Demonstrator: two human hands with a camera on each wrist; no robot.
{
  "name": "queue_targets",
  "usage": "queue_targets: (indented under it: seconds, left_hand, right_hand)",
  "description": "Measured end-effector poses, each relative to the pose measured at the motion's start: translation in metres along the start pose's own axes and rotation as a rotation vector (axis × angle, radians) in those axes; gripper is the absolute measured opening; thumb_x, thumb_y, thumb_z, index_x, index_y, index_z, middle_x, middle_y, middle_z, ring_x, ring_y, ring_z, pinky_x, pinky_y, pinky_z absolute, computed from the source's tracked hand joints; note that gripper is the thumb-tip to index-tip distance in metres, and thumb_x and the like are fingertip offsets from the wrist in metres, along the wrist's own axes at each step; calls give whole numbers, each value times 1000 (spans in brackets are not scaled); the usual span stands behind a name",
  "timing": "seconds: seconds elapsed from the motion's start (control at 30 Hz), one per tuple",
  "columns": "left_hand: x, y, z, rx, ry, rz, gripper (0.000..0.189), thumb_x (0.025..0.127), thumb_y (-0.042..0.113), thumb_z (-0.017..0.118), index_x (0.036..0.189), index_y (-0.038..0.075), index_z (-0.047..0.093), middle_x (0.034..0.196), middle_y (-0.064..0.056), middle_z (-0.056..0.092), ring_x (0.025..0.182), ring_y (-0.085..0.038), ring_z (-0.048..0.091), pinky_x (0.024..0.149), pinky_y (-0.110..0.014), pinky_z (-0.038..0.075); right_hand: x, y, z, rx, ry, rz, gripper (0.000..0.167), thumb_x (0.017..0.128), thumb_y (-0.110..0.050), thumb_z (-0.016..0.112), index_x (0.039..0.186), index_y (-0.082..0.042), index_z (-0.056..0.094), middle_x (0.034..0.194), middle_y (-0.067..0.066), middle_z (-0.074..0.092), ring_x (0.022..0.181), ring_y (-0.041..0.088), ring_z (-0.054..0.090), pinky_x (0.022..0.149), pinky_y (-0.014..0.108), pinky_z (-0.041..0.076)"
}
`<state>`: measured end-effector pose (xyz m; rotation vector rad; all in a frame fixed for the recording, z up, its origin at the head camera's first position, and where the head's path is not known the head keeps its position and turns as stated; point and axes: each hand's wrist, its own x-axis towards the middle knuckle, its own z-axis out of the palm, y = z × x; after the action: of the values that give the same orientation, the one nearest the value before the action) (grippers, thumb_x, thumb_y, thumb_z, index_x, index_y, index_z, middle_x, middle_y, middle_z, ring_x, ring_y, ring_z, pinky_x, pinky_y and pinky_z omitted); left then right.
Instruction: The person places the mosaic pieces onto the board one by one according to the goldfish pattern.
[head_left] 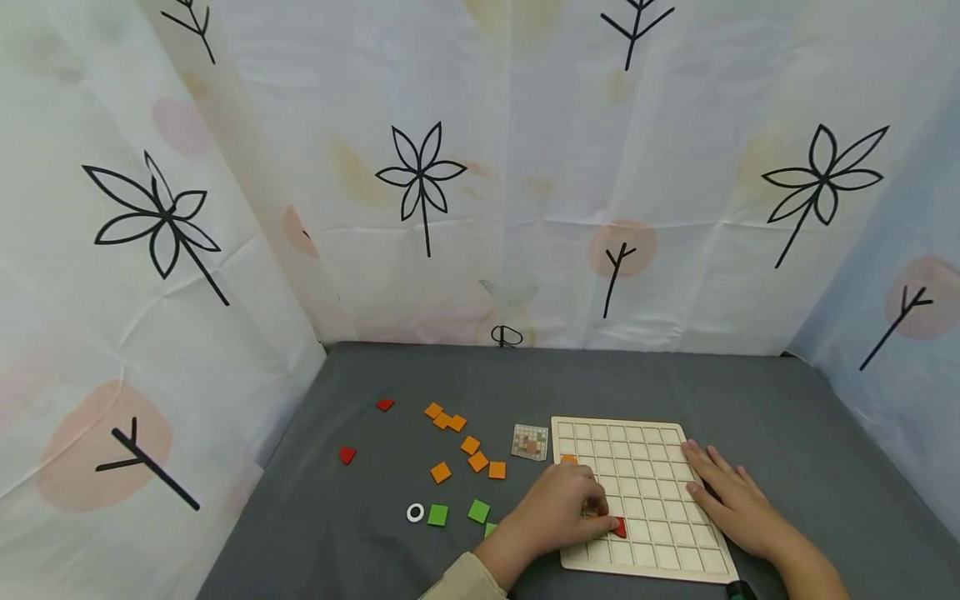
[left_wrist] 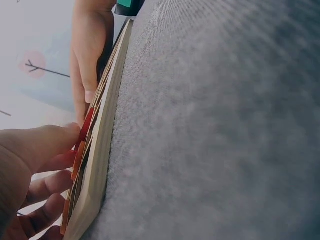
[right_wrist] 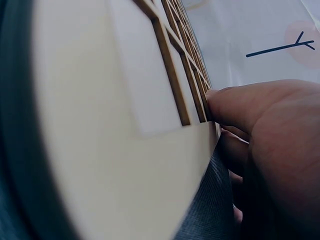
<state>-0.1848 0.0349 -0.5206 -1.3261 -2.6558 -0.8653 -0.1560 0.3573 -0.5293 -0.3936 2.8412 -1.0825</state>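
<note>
My left hand (head_left: 558, 510) reaches over the near left part of a pale wooden grid board (head_left: 652, 479). Between its thumb and index finger it pinches a small red tile (head_left: 620, 527), low against the grid; the left wrist view shows the same red tile (left_wrist: 86, 125) at the thumb tip. Orange tiles (left_wrist: 78, 160) sit on the board beneath those fingers, and another orange tile (head_left: 570, 459) shows at the board's left column. My right hand (head_left: 738, 504) rests along the right edge, fingers extended, with the thumb (right_wrist: 230, 102) on the board's rim.
Left of the board, several loose orange tiles (head_left: 470, 445), green squares (head_left: 438, 515), two red pieces (head_left: 347, 455) and a white ring (head_left: 409, 518) lie on the grey cloth (head_left: 300, 533). A small pattern card (head_left: 530, 442) lies beside the board. Printed curtains (head_left: 525, 192) enclose the table.
</note>
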Motion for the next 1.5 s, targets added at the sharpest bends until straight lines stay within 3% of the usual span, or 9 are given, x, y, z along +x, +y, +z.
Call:
queue_targets:
  seconds: [0.07,0.17,0.23,0.6,1.07,1.37,1.5]
  left_hand:
    - [2,1,0,26,2,-7,19,96,40,79,82,27,80,76,17,61,65,10,40,61,-8,32]
    - [4,1,1,43,5,-13,19,95,40,81,81,27,79,75,17,60,65,9,39,61,-9,31]
    - [4,2,0,55,2,-17,19,94,40,81,82,27,80,76,16,60,65,9,39,61,-9,31]
    - [5,1,1,8,-7,12,6,93,31,82,91,27,85,86,17,68,71,12,43,66,-5,33]
    - [5,4,-1,-10,-64,9,10,98,28,77,98,24,87,85,13,65,70,9,41,64,-6,33]
    - [1,-1,-8,-153,-63,20,15,102,27,73,106,18,84,95,8,70,78,7,53,71,-4,41]
    - [-6,-11,-20,-211,-35,-20,18,103,29,71,112,17,82,101,5,71,85,0,60,78,-9,46]
  right_hand:
    - [0,0,-1,0,-1,1,66,112,-31,52,168,-4,29,171,31,23,161,2,-11,117,83,-4]
    - [2,-1,-1,4,-11,14,67,112,-32,54,167,-4,29,171,31,22,163,50,3,117,83,-4]
    - [3,-2,-2,3,-16,20,67,111,-32,54,167,-3,30,170,32,23,154,65,13,116,84,-4]
    - [6,-4,-4,-8,-16,19,67,111,-33,55,167,-3,31,170,32,25,153,65,15,116,83,-2]
    - [5,-4,-4,-5,-21,34,68,111,-34,55,167,-4,31,170,32,24,154,65,15,116,84,-1]
    - [2,-2,-3,4,-18,34,68,111,-32,55,167,-2,31,170,33,24,153,66,15,115,85,-1]
    - [1,-3,-2,1,-13,34,68,111,-33,55,167,-3,31,170,32,24,153,66,15,115,85,-1]
